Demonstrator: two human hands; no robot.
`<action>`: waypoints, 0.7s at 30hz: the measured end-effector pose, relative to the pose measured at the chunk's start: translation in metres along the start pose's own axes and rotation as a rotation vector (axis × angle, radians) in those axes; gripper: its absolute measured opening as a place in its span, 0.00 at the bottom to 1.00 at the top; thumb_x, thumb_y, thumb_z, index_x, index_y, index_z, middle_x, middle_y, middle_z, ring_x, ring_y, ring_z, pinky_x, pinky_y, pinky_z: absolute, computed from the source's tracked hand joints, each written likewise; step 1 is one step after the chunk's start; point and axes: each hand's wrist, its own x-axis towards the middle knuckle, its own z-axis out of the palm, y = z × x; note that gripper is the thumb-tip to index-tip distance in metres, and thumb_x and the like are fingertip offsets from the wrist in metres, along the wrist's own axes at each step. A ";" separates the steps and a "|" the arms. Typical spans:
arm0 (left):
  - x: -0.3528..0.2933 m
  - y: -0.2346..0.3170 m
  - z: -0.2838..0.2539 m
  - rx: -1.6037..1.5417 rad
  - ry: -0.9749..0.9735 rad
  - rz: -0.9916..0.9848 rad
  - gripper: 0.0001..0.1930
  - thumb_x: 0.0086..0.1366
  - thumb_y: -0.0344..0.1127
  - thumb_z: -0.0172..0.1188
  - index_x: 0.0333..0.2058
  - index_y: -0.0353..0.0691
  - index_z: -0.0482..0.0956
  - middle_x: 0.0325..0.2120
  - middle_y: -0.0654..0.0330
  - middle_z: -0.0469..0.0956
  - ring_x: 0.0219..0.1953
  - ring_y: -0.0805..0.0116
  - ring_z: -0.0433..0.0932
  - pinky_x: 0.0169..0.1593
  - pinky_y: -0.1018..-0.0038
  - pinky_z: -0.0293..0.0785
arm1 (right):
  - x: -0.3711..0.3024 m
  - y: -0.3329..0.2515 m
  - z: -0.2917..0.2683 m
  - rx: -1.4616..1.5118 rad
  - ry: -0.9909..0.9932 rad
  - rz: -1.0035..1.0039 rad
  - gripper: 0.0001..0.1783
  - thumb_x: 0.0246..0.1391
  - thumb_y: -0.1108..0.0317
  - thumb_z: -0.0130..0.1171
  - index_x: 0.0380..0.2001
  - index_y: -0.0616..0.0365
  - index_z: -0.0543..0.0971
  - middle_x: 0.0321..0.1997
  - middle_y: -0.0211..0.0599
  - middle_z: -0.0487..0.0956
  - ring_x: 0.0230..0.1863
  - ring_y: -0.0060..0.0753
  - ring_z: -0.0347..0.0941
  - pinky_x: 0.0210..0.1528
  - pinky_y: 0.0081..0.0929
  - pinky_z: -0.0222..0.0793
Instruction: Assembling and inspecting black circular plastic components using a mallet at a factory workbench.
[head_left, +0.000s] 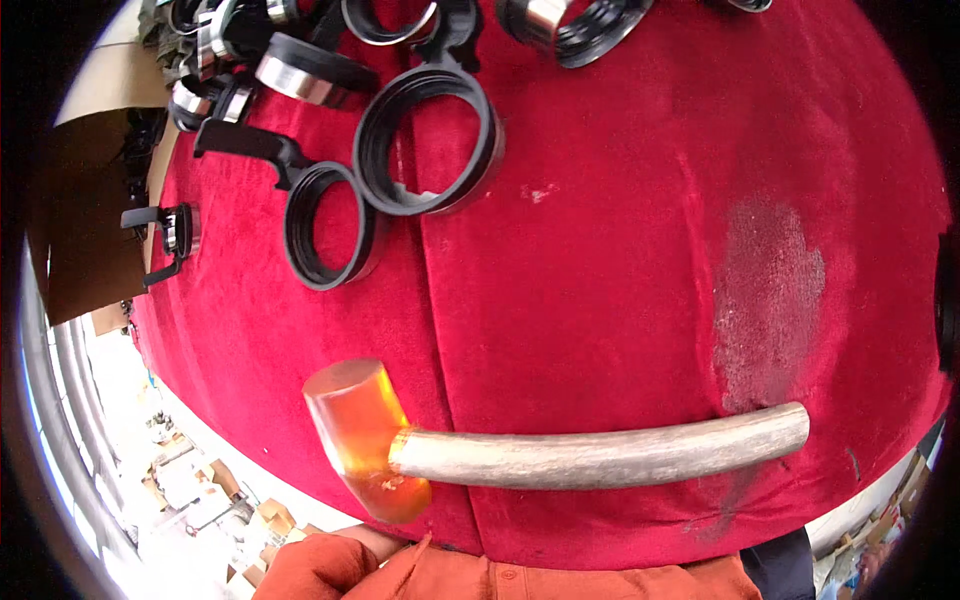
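A mallet lies on the red cloth-covered table [580, 330], close to its near edge. Its head [355, 420] is translucent orange, and its pale wooden handle [600, 458] points right. Only a small part of my left hand [375, 540] shows, at the end of an orange sleeve by the near edge, below the mallet head; its fingers are hidden. My right hand is out of view. Beyond the mallet lie two black ring-shaped parts with lever arms, a smaller ring [293, 235] and a larger ring [365, 150], touching or nearly so.
More black rings with silver bands crowd the far left, among them one ring lying on its side [305, 75]. Another ring [570, 40] sits at the far edge. An open cardboard box [90, 210] stands left of the table. A worn grey patch [768, 300] marks the cloth.
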 end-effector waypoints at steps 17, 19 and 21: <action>-0.005 0.047 0.001 -0.506 0.534 0.025 0.36 0.62 0.48 0.46 0.67 0.57 0.42 0.64 0.35 0.39 0.53 0.34 0.68 0.54 0.55 0.68 | 0.229 -0.010 0.423 0.437 -0.335 -0.336 0.14 0.56 0.65 0.52 0.43 0.59 0.77 0.35 0.36 0.80 0.35 0.30 0.76 0.33 0.27 0.72; -0.020 0.056 0.002 -0.508 0.611 -0.018 0.31 0.62 0.44 0.48 0.63 0.50 0.55 0.62 0.38 0.50 0.50 0.36 0.70 0.53 0.56 0.69 | 0.225 -0.022 0.403 0.573 -0.363 -0.236 0.15 0.54 0.64 0.54 0.43 0.60 0.76 0.38 0.37 0.80 0.41 0.32 0.76 0.38 0.28 0.72; -0.007 0.046 0.018 -0.383 0.804 0.170 0.27 0.62 0.45 0.49 0.60 0.46 0.61 0.60 0.39 0.56 0.49 0.38 0.72 0.52 0.56 0.70 | 0.185 -0.058 0.370 0.543 -0.301 -0.167 0.16 0.56 0.64 0.56 0.44 0.62 0.76 0.41 0.39 0.79 0.47 0.31 0.75 0.44 0.31 0.71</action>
